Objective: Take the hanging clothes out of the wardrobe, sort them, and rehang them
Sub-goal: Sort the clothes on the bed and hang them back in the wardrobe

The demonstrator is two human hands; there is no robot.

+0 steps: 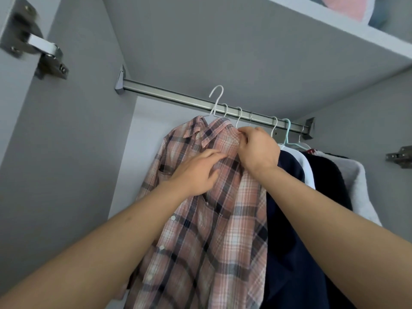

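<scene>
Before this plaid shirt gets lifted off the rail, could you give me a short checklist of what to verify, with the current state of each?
1. Right hand grips the front plaid shirt at its collar: ok.
2. Left hand supports the shirt's chest, fingers spread on the fabric: ok.
3. This shirt's hanger hook seated on or freed from the rail: cannot tell, the hand hides its base.
4. The second plaid shirt behind is clear of the front one: not ok, they overlap.
5. The raised white hook at the left sits properly on the rail: not ok, it stands tilted above it.
6. Navy garment stays apart: not ok, it touches the shirt's right edge.
</scene>
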